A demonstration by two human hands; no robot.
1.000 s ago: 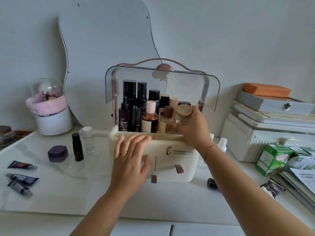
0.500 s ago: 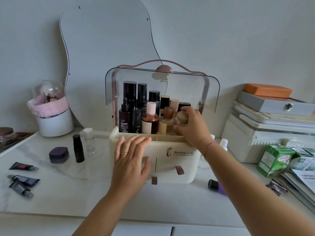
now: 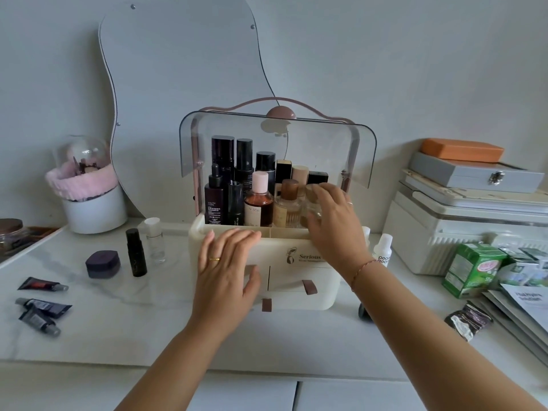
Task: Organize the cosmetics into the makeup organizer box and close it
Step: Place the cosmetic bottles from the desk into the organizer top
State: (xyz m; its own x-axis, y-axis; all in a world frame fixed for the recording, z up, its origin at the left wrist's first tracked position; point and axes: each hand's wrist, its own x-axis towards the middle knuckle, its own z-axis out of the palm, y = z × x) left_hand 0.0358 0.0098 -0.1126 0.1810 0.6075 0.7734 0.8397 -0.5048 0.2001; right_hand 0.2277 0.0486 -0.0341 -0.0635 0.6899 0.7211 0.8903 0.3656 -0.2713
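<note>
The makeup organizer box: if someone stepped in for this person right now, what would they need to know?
Left hand: open, flat against the front of the organizer box, steadying it.
Right hand: around a clear jar with a wooden cap, setting it into the top compartment; whether it has let go is unclear.
Done: many bottles stand upright in the top compartment.
Left: the clear lid is raised. On the counter to the left lie three tubes, a dark compact, a black bottle and a clear bottle; a white bottle stands to the right. Load these, then close the lid.
</note>
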